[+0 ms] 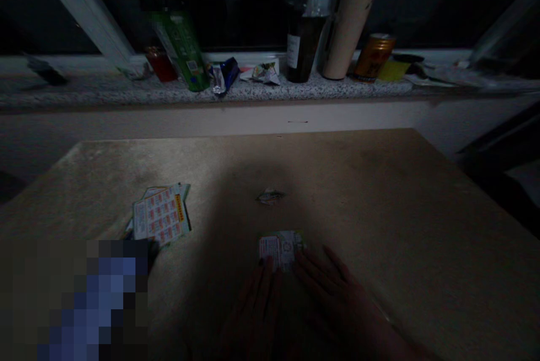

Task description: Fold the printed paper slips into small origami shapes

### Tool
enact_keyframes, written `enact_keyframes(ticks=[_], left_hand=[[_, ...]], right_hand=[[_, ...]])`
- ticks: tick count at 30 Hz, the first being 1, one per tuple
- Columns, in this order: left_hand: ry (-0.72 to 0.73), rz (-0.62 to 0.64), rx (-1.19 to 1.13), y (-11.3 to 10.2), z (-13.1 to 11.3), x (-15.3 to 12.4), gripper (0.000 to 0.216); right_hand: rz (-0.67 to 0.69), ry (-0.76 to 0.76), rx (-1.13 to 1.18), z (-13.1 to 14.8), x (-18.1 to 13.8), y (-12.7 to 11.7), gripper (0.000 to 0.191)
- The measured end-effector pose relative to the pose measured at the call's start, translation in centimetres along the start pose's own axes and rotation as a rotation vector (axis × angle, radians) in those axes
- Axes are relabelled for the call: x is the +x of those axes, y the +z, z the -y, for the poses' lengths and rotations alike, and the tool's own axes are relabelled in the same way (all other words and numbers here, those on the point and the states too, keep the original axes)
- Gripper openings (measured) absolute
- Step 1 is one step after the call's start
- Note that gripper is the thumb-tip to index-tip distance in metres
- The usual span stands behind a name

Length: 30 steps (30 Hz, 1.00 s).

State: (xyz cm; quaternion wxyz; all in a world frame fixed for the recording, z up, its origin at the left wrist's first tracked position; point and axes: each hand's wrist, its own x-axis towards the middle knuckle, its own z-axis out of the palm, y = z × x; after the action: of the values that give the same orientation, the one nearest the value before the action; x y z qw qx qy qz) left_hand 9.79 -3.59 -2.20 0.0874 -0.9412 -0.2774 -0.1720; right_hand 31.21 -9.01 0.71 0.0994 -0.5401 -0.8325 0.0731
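A small printed paper (282, 248) lies on the tan table (379, 192) near the front middle. My left hand (257, 305) lies flat with its fingers stretched out, the tips touching the paper's lower left edge. My right hand (333, 288) also lies flat, fingers spread, touching the paper's right side. Neither hand grips anything. A tiny folded paper piece (270, 196) sits a little farther back on the table. The scene is dark, so fine detail is lost.
A stack of printed sheets (161, 215) lies to the left. On the stone ledge (105, 91) behind stand a green packet (181, 49), a red jar (161, 64), a dark bottle (302, 40), a cardboard tube (354, 18) and a gold can (373, 57).
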Motion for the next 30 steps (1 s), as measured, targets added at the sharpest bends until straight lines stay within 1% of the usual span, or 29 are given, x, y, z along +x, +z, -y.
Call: enact_keyframes(ticks=[2,3,5,7,10,14,17,19,21,22,23,24,26,27,28,29,30], left_hand=[[-0.023,0.077,-0.008,-0.6,0.1,0.2,0.085],[-0.007,0.107,-0.016,-0.9,0.2,0.4,0.087],[0.017,0.135,-0.02,-1.5,0.3,0.6,0.091],[0.032,0.149,-0.017,-1.7,0.3,0.7,0.093],[0.024,0.161,-0.009,-1.7,0.4,0.7,0.093],[0.029,0.143,0.001,-2.1,0.5,0.8,0.092],[0.035,0.17,-0.012,-1.8,0.4,0.7,0.091],[0.006,0.156,-0.018,-0.8,0.1,0.3,0.087],[-0.063,-0.023,0.009,0.8,-0.4,-0.3,0.077],[-0.114,-0.031,0.021,1.5,-0.6,-0.6,0.072],[-0.115,-0.011,0.019,2.1,-0.7,-0.8,0.07],[-0.122,-0.025,0.018,2.5,-0.7,-1.0,0.07],[-0.096,-0.039,0.015,2.5,-0.5,-1.0,0.073],[-0.06,-0.059,0.022,2.2,-0.3,-0.8,0.074],[-0.006,-0.038,0.021,1.8,0.0,-0.7,0.076],[-0.002,-0.053,0.034,1.4,0.3,-0.5,0.078],[-0.004,0.001,0.035,1.0,0.6,-0.3,0.081]], right_hand=[[-0.02,-0.016,-0.015,-0.4,-0.1,0.1,0.059],[-0.044,-0.022,-0.022,-0.5,-0.2,0.1,0.057],[-0.103,-0.028,-0.034,-0.9,-0.3,0.0,0.051],[-0.144,-0.032,-0.048,-1.0,-0.3,-0.1,0.045],[-0.168,-0.032,-0.087,-1.1,-0.3,-0.2,0.04],[-0.18,-0.026,-0.125,-1.0,-0.3,0.1,0.039],[-0.184,-0.026,-0.119,-1.0,-0.4,0.4,0.039],[-0.188,-0.026,-0.106,-1.1,-0.5,0.5,0.039],[-0.199,-0.026,-0.091,-1.1,-0.4,0.6,0.039],[-0.21,-0.03,-0.088,-1.1,-0.4,0.6,0.04],[-0.221,-0.035,-0.088,-1.1,-0.3,0.6,0.04],[-0.235,-0.042,-0.093,-1.0,-0.2,0.6,0.039],[-0.277,-0.05,-0.11,-0.7,-0.1,0.5,0.035],[-0.306,-0.055,-0.122,-0.5,0.0,0.4,0.033],[-0.331,-0.063,-0.135,-0.3,0.0,0.3,0.031],[-0.349,-0.071,-0.15,-0.1,0.0,0.3,0.03],[-0.356,-0.083,-0.165,0.1,-0.1,0.2,0.03]])
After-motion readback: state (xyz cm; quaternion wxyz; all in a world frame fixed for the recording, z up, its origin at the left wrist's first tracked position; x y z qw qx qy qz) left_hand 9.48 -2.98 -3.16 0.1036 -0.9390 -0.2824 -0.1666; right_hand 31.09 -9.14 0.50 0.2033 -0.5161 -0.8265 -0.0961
